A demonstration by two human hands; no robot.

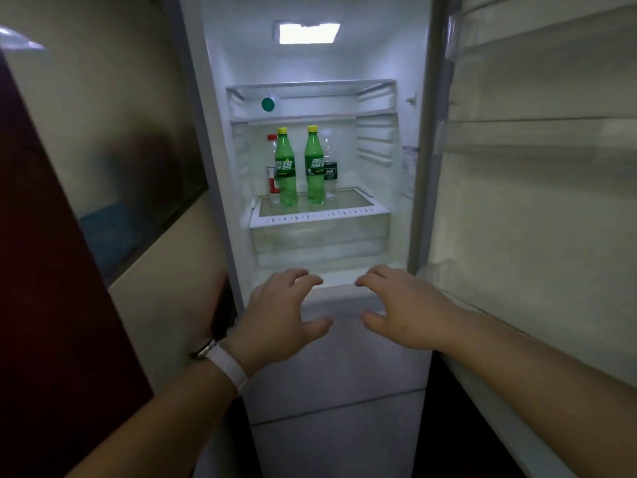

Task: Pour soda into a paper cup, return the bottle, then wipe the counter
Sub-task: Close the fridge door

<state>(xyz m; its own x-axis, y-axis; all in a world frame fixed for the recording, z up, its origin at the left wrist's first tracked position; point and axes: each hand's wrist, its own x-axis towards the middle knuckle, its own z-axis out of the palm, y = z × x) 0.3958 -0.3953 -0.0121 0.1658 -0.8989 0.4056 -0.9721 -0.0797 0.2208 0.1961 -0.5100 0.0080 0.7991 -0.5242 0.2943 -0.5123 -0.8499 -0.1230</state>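
- Reaching toward the open fridge, the left hand (282, 315) and right hand (403, 312) hung spread and empty below the shelf (320, 215).
- Two green soda bottles (314, 165) stood mid-shelf, toward its back.
- Fetching seemed the step in hand; next, lift a hand and grip one bottle.

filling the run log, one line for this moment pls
fridge open | two green soda bottles on shelf | left hand, right hand empty
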